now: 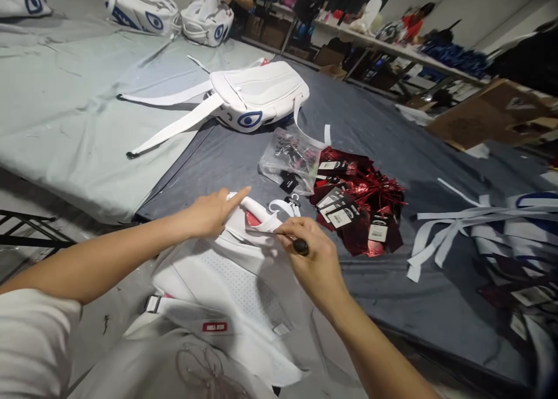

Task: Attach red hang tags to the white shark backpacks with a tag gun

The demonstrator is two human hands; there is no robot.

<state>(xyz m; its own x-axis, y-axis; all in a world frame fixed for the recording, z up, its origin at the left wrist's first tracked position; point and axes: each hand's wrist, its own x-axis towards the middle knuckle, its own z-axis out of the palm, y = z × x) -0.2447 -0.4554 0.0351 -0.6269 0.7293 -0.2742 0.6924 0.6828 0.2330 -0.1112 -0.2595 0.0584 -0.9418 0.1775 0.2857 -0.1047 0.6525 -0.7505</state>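
A white backpack (235, 277) with a perforated back panel leans at the table's near edge, close to my body. My left hand (215, 213) holds the bag's top edge, index finger stretched along the rolled white handle (257, 209). A patch of red shows below that handle. My right hand (311, 253) is closed around a slim tool with a black rounded end (300, 246). Its thin, flat metal part (261, 230) lies against the bag just under the handle. My fingers hide the tool's middle, so its exact kind cannot be made out.
Beyond my hands lie a clear plastic bag (290, 157) and a pile of red foil tags (361, 201). Another white backpack (261, 91) rests farther back, straps spread left. White straps (453, 221) and bags are at right. People work in the background near a cardboard box (483, 111).
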